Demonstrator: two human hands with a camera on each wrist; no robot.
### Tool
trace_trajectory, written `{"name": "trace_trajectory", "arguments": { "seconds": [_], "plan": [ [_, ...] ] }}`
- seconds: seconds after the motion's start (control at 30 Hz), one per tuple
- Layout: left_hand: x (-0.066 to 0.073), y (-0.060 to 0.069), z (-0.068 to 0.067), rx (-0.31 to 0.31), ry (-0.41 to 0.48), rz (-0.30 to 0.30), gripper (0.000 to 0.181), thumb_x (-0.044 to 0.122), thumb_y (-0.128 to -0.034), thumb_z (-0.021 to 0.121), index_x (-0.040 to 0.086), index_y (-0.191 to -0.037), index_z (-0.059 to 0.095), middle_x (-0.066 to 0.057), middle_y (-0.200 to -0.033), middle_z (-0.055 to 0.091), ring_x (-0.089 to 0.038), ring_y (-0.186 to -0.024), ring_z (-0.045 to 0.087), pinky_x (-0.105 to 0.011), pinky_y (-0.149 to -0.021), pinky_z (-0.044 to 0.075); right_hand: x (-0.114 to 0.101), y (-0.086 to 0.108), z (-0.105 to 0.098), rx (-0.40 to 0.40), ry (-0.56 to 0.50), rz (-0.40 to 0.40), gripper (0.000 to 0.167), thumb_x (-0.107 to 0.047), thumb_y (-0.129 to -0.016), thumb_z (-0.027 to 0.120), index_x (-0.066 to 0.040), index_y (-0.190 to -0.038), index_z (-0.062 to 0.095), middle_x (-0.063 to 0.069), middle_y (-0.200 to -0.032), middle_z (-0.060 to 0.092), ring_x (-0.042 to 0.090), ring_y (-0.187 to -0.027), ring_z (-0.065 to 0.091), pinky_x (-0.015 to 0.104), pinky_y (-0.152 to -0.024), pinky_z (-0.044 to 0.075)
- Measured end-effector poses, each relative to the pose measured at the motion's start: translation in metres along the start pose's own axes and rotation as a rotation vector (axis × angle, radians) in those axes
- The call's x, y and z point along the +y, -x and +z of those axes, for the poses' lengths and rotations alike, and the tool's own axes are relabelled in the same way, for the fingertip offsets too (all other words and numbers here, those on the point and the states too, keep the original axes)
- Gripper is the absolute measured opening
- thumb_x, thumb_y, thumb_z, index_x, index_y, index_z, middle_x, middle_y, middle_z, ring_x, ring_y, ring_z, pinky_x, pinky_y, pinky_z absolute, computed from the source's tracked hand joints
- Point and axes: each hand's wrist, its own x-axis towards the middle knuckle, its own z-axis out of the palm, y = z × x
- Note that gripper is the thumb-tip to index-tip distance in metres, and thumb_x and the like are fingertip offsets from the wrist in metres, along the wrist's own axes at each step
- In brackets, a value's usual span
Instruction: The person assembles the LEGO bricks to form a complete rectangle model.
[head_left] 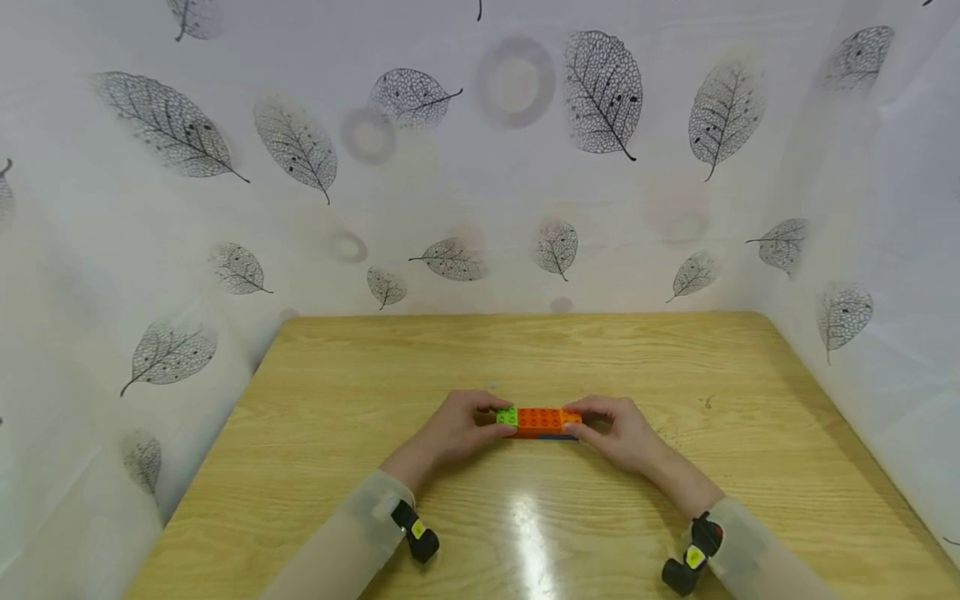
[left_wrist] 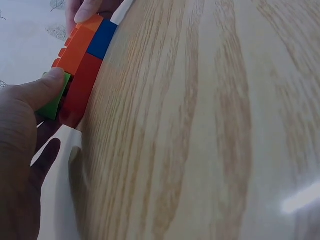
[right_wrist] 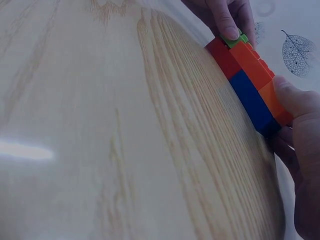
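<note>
A two-layer row of toy building bricks lies at the middle of the table. Its lower layer has a red brick [left_wrist: 82, 90] on the left and a blue brick [right_wrist: 254, 102] on the right. On top are a green brick [head_left: 507, 416] at the left end, an orange-red brick [head_left: 539, 418] in the middle and a lighter orange brick [right_wrist: 278, 104] at the right end. My left hand [head_left: 459, 429] pinches the green brick between thumb and fingers. With thumb and fingers, my right hand [head_left: 624, 433] grips the orange brick. Fingers hide the far sides of both end bricks.
The wooden table [head_left: 360, 358] has a bright glare patch near its front. A pale curtain [head_left: 465, 192] with a leaf print stands along the back and both sides. A black strapped camera sits on each wrist.
</note>
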Motion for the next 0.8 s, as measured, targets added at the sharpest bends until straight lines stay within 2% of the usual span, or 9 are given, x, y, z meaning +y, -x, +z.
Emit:
{"name": "trace_trajectory", "arguments": {
  "seconds": [0.3, 0.6, 0.8],
  "plan": [
    [-0.004, -0.0022, 0.0022, -0.006, 0.045, 0.031, 0.034, 0.023, -0.0919, 0.087, 0.014, -0.124, 0.08, 0.003, -0.118, 0.076, -0.01, -0.107, 0.07, -0.029, -0.094, 0.056, 0.0021, 0.0026, 0.001, -0.001, -0.031, 0.026, 0.026, -0.012, -0.096, 0.08, -0.01, -0.122, 0.079, 0.003, -0.118, 0.076, 0.022, -0.105, 0.073, 0.031, -0.088, 0.06],
    [-0.0056, -0.0009, 0.0043, 0.006, 0.115, 0.011, 0.032, 0.02, -0.0894, 0.089, 0.013, -0.12, 0.08, 0.006, -0.106, 0.075, -0.011, -0.092, 0.068, -0.03, -0.083, 0.058, 0.0042, 0.0029, 0.0021, 0.006, -0.033, 0.006, 0.025, -0.009, -0.096, 0.081, -0.01, -0.121, 0.079, 0.004, -0.117, 0.077, 0.022, -0.104, 0.073, 0.03, -0.087, 0.06],
    [-0.0058, -0.0017, 0.0039, 0.024, 0.085, 0.018, 0.034, 0.02, -0.088, 0.09, 0.014, -0.12, 0.08, 0.008, -0.106, 0.074, -0.011, -0.093, 0.067, -0.03, -0.084, 0.057, 0.004, 0.0003, 0.002, 0.01, -0.032, -0.001, 0.025, -0.008, -0.096, 0.08, -0.01, -0.121, 0.079, 0.004, -0.117, 0.077, 0.021, -0.104, 0.073, 0.03, -0.087, 0.06]
  ]
}}
